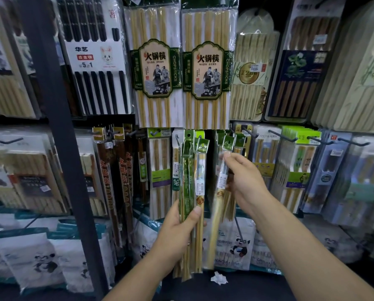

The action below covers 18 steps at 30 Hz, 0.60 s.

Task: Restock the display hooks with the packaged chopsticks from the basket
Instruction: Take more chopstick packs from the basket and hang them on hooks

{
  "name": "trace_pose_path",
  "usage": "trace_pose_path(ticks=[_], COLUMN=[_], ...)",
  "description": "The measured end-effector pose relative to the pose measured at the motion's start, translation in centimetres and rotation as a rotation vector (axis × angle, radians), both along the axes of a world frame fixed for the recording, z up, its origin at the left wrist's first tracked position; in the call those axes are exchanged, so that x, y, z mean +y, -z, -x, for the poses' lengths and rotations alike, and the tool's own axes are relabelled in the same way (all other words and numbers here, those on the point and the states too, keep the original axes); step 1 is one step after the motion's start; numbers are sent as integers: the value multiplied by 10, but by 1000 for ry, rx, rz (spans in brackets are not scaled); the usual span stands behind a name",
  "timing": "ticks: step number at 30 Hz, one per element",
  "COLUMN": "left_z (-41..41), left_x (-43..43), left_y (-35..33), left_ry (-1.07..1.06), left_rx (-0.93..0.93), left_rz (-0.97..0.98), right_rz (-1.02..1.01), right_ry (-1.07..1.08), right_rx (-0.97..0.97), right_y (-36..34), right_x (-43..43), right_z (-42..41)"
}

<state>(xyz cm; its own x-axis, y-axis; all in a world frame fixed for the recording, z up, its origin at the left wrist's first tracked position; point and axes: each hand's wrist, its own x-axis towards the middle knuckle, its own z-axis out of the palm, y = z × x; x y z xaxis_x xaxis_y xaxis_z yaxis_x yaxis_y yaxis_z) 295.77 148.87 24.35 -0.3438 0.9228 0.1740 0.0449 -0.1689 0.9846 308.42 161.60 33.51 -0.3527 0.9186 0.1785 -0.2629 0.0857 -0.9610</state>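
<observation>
Glossy clear plastic around pale, smooth wooden chopstick packs [191,181]; matt dark metal for display hook [283,136] and shelf upright [57,127].

Dim aisle: a dark post [57,127] splits the rack [94,118], panda bags [40,257] low down, crumpled paper [219,278] on a dark surface [257,287].

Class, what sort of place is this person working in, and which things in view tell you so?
Most likely a shop's kitchenware aisle: packaged chopsticks hang in rows on display hooks, some carry price stickers; the left hand grips a bundle of packs, the right hand another pack.
</observation>
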Motion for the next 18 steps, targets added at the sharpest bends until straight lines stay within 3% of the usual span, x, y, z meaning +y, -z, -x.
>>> trace_pose_path(ticks=[10, 18], left_z=[5, 7], left_x=[-3, -3], left_y=[-3, -5], left_ry=[-53, -65], left_rx=[27, 54], left_rz=[-18, -38], right_rz=[-215, -213], right_ry=[280, 377], right_rx=[-110, -153], right_y=[-11, -19], right_x=[10, 9], right_z=[16, 23])
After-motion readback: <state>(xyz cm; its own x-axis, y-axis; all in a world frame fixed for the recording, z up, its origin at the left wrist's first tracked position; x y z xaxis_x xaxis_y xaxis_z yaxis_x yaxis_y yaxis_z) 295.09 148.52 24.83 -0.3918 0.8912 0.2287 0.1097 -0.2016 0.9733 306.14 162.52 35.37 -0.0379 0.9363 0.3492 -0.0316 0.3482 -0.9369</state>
